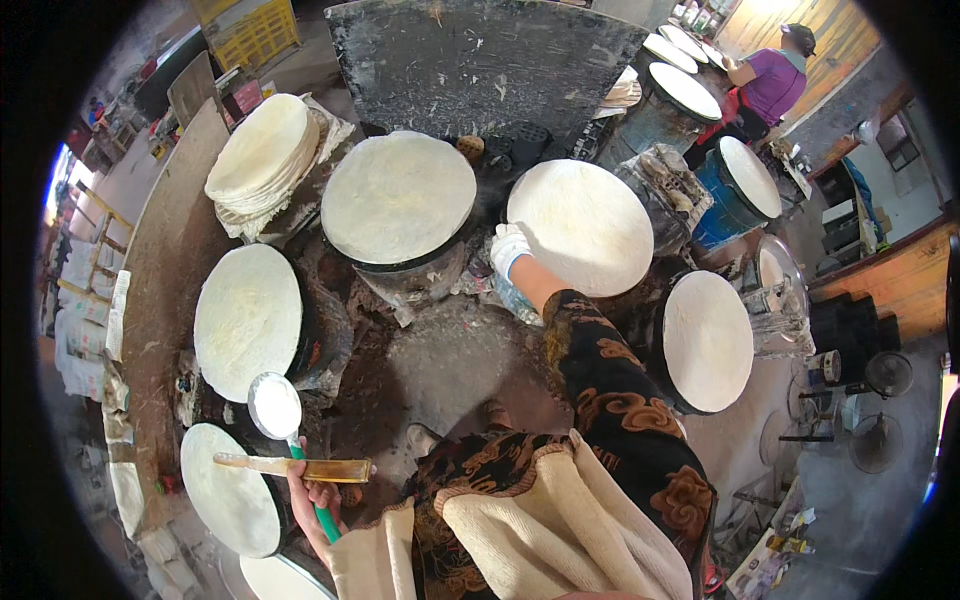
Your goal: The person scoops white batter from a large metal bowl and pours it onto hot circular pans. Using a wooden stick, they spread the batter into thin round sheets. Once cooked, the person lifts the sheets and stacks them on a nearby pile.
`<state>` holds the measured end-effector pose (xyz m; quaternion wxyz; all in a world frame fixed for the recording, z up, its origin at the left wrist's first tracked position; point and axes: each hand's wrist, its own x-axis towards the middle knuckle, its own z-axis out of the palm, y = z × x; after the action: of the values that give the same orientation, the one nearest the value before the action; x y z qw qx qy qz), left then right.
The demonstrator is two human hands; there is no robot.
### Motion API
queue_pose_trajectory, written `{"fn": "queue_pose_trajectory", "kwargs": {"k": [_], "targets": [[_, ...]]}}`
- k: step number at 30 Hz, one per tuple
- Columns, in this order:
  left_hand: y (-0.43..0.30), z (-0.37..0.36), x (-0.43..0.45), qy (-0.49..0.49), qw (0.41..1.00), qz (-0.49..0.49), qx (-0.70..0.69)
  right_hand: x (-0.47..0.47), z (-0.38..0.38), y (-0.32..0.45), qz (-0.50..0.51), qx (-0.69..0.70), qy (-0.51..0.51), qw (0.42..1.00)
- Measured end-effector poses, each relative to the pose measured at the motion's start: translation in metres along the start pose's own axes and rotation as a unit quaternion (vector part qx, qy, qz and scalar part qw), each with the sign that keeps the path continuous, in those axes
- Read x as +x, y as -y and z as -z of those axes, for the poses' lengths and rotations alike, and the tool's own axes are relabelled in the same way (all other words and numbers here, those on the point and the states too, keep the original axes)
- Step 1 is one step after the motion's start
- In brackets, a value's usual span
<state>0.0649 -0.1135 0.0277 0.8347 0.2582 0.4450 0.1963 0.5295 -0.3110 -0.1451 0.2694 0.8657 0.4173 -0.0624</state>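
Observation:
My left hand (319,501) grips a ladle by its green handle (325,519), along with an amber-coloured flat spreader (330,470). White batter (275,405) fills the ladle's bowl, which hangs beside a griddle topped with a thin round flatbread (247,319). My right hand (510,247), in a white glove, reaches forward with curled fingers to the left rim of another round flatbread (581,225) on its griddle. Whether the fingers pinch that edge is not clear. Below the left hand's spreader lies a further flatbread (229,491).
Flatbreads cover more griddles ahead (399,196) and to the right (707,341). A stack of flatbreads (259,154) stands at the front left. A dark board (480,71) rises behind the griddles. A person in purple (776,86) works at the far right, beside other griddles.

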Motion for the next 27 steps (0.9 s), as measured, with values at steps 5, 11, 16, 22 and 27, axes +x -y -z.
{"fn": "queue_pose_trajectory", "kwargs": {"k": [5,11,16,22,27], "targets": [[0.011,-0.01,0.001,0.024,0.999,0.024,-0.012,-0.023,-0.003,0.02,-0.014,0.027,-0.009,1.0],[0.017,-0.034,0.028,0.067,0.992,0.091,-0.048,-0.127,-0.036,0.022,-0.03,0.109,-0.023,0.993],[0.022,-0.053,0.053,0.157,0.979,0.124,0.025,-0.232,-0.119,0.004,-0.155,0.206,0.076,0.963],[0.028,-0.077,0.056,0.171,0.972,0.159,0.028,-0.357,-0.198,0.079,-0.217,0.388,0.324,0.835],[0.033,-0.071,0.067,0.2,0.967,0.149,0.053,-0.411,-0.221,0.182,-0.233,0.524,0.396,0.717]]}}
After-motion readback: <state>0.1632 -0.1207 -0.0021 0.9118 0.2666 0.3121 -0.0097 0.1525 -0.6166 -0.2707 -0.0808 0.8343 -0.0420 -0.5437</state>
